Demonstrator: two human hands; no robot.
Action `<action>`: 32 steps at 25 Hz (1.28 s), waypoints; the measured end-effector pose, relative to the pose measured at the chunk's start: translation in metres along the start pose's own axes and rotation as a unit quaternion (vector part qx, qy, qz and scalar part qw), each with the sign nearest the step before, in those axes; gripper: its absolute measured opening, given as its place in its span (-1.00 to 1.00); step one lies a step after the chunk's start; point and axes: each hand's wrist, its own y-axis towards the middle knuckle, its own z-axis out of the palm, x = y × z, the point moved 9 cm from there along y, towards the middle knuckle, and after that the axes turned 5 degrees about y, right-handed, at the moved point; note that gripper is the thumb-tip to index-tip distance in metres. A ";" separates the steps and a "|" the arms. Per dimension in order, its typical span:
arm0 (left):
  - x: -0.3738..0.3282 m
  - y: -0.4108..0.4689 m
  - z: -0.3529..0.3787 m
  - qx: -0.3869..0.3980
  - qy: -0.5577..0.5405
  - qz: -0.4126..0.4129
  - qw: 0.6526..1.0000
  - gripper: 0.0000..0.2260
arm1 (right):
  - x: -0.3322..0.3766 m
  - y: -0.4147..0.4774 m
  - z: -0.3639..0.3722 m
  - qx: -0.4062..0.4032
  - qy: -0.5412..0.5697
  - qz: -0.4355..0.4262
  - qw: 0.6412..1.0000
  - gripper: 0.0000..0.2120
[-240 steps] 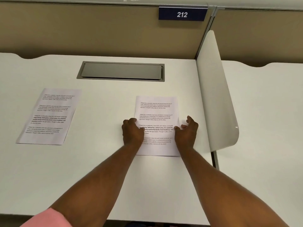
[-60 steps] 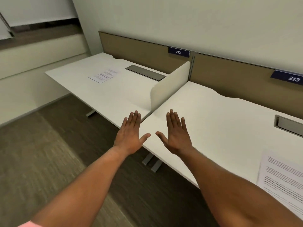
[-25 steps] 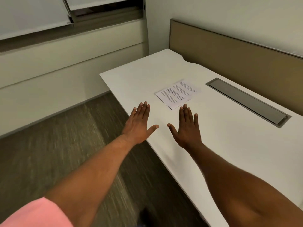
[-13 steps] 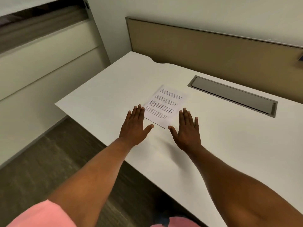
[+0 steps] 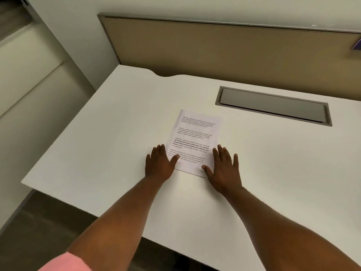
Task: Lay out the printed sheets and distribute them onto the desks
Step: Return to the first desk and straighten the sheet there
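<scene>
White desk (image 5: 109,137) holds one printed sheet (image 5: 195,139) between two flat hands.

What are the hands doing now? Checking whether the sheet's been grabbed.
Left hand: open, flat, thumb over the printed sheet.
Right hand: open, flat, holding nothing.

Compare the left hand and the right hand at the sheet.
The left hand sits at the printed sheet's left edge, thumb overlapping the text; the right hand sits at its right edge, thumb at the bottom corner. Both are flat, open, palms down, gripping nothing.
</scene>
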 end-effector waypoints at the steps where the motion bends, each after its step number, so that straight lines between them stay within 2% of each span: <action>1: 0.002 0.013 0.002 0.004 -0.012 0.007 1.000 -0.27 | 0.002 0.005 0.005 0.001 -0.005 0.014 1.000 -0.23; 3: 0.002 0.035 0.005 0.016 -0.033 0.012 0.999 -0.27 | 0.005 0.012 0.015 0.025 -0.012 0.040 0.999 -0.22; 6: 0.001 0.052 0.005 -0.006 -0.023 0.006 1.000 -0.29 | 0.014 0.013 0.029 0.055 -0.018 0.051 0.997 -0.23; 10: -0.005 0.067 0.006 -0.002 -0.017 -0.002 1.000 -0.36 | 0.021 0.006 0.033 0.051 -0.005 0.070 0.996 -0.24; 14: -0.003 0.081 0.002 0.037 -0.095 -0.082 0.991 -0.39 | 0.026 0.007 0.028 0.050 0.001 0.081 0.995 -0.20; 17: -0.001 0.088 0.008 0.074 -0.188 -0.130 0.971 -0.38 | 0.026 0.009 0.023 0.052 0.009 0.088 0.995 -0.17; 20: 0.001 0.092 0.017 0.109 -0.235 -0.157 0.953 -0.43 | 0.024 0.007 0.020 0.048 0.036 0.097 0.993 -0.13; 23: -0.004 0.094 0.023 0.133 -0.283 -0.154 0.937 -0.55 | 0.022 0.004 0.017 0.033 0.057 0.103 0.992 -0.11; 28: -0.012 0.097 0.015 0.099 -0.361 -0.119 0.920 -0.87 | 0.014 -0.002 0.008 0.010 0.105 0.139 0.985 -0.14; 30: -0.015 0.093 0.015 0.109 -0.397 -0.106 0.905 -0.93 | 0.003 -0.004 -0.004 -0.044 0.158 0.192 0.968 -0.23; 32: -0.020 0.087 0.014 0.128 -0.430 -0.091 0.889 -0.87 | -0.014 -0.010 -0.014 -0.091 0.221 0.260 0.935 -0.30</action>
